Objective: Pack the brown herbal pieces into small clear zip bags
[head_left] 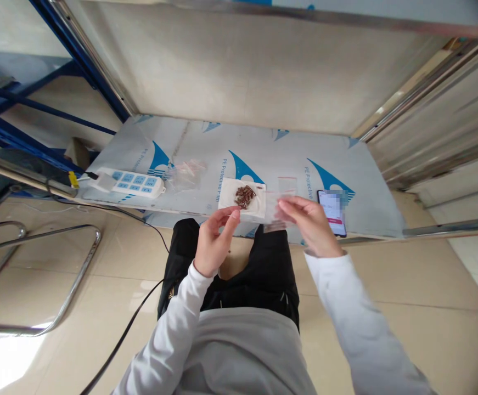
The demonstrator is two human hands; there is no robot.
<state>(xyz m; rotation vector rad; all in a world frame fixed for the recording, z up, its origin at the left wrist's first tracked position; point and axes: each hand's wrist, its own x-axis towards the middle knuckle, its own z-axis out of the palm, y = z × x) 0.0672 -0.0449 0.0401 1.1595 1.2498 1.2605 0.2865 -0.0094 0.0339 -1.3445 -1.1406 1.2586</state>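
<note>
My right hand (313, 224) pinches a small clear zip-lock bag (272, 206) by its right side. Something brownish shows at the bag's lower end. My left hand (217, 237) has thumb and forefinger pressed together at the near edge of a white sheet (258, 207). Whatever sits between those fingertips is too small to make out. On the sheet lies a pile of small brown rod-like pieces (245, 196), with one stray piece (259, 187) at its far right corner. Another clear bag (287, 183) with a red seal line lies just beyond my right hand.
A heap of clear bags (187, 173) lies left of the sheet, beside a white power strip (138, 184) with a plug and cable. A phone (332, 213) lies right of my right hand. A metal chair frame (78, 274) stands on the floor at left.
</note>
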